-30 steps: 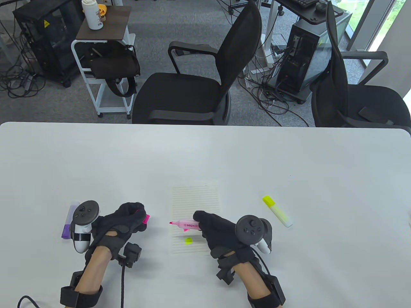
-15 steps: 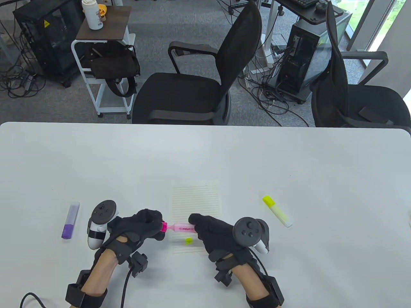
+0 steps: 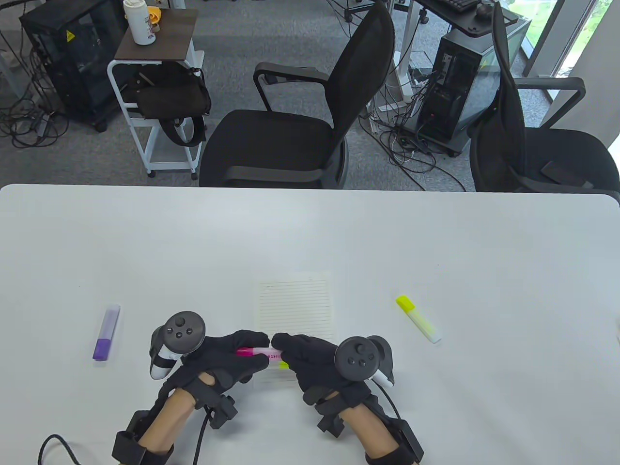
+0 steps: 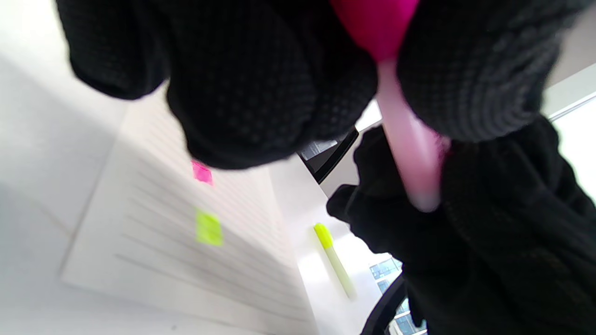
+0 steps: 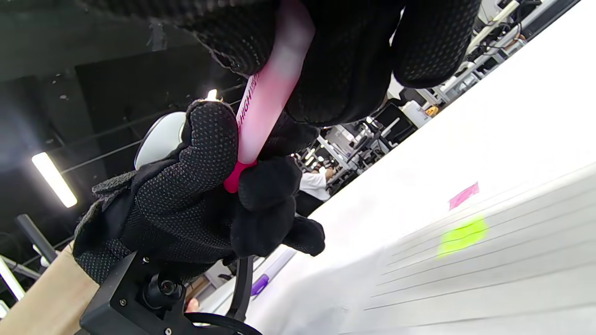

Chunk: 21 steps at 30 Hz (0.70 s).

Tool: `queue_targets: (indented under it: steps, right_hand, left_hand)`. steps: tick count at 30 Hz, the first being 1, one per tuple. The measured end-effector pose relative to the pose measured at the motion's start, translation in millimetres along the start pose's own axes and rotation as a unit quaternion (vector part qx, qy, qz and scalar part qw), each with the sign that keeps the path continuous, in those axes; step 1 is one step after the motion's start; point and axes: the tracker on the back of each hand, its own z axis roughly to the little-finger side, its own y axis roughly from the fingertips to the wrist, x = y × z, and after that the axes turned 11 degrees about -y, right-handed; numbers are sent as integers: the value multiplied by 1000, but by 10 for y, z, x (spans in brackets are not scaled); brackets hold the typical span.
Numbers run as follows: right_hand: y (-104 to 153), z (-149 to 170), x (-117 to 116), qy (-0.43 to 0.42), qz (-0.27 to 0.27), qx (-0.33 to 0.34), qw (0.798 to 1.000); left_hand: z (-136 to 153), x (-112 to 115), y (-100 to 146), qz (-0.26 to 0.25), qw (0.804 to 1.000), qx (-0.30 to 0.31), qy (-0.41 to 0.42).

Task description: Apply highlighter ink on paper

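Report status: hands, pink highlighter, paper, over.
Both hands, left and right, grip the pink highlighter, cap end in left. Paper shows pink and yellow marks. Nothing in the way.

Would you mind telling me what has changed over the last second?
The left hand moved right from beside the purple highlighter and pushed the cap back onto the pink highlighter, which the right hand still holds and has drawn nearer. The paper and yellow highlighter stayed put.

Both hands grip pink highlighter (image 5: 272,97); paper (image 5: 512,274) w/ pink, yellow marks.
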Motion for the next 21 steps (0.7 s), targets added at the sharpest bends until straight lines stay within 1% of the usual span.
queue_targets:
  steps: [1, 2, 4, 6, 7, 8, 10, 11, 13, 15, 16, 17, 19, 21]
  right_hand:
    - [-6, -14, -11, 9, -10, 2, 1000]
    - [-12, -35, -28, 24, -24, 9, 999]
    - [-20, -64, -57, 42, -37, 14, 998]
    - [-11, -73, -36, 48, -33, 18, 998]
    - [-9, -79, -12, 45, -28, 24, 998]
    - [-7, -83, 0, 41, -25, 24, 999]
    - [-2, -108, 8, 28, -15, 33, 999]
    - [-1, -124, 8, 29, -13, 39, 999]
    - [9, -149, 18, 28, -9, 43, 999]
    - [9, -153, 29, 14, -7, 43, 999]
    - [7, -152, 33, 9, -7, 43, 999]
    - [4, -146, 35, 2, -9, 40, 999]
    - [-10, -125, 33, 2, -15, 24, 1000]
    - [-30, -105, 55, 12, -22, 7, 1000]
  left_hand:
    - [-14, 6, -7, 10, 1000, 1, -15]
    - [-38, 14, -15, 35, 998, 7, -50]
    - [-74, 54, -24, 58, 993, 20, -98]
    - [-77, 86, -30, 41, 994, 44, -96]
    - [-71, 89, -35, 21, 996, 50, -70]
    - [-74, 84, -37, 16, 997, 57, -54]
    - [-99, 70, -20, -14, 997, 80, -16]
    - [-123, 70, -15, -11, 996, 88, -8]
    - [-185, 62, 4, -10, 995, 103, -15]
    - [-253, 52, 17, -28, 992, 116, -38]
    - [-270, 53, 24, -39, 991, 120, -42]
    - [-252, 65, 18, -39, 992, 114, -36]
    - [-195, 102, -2, -29, 995, 92, -13]
    - [-171, 109, -29, -19, 996, 86, -22]
